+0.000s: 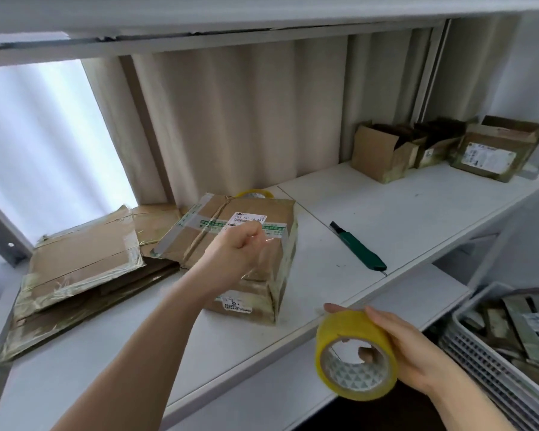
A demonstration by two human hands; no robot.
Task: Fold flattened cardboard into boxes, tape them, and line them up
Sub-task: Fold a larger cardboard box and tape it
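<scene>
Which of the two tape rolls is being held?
The near yellow roll, gripped by the right hand. The other roll sits behind the box, mostly hidden.

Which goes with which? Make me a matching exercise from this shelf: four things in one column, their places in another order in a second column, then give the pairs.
Things:
1. yellow tape roll
2. green utility knife
3. flattened cardboard
4. row of open boxes

Places:
A. at the far right end of the shelf
B. stacked at the left end of the shelf
C. held in the right hand
D. lying on the shelf, right of the box under the left hand

Pairs: 1-C, 2-D, 3-B, 4-A
</scene>
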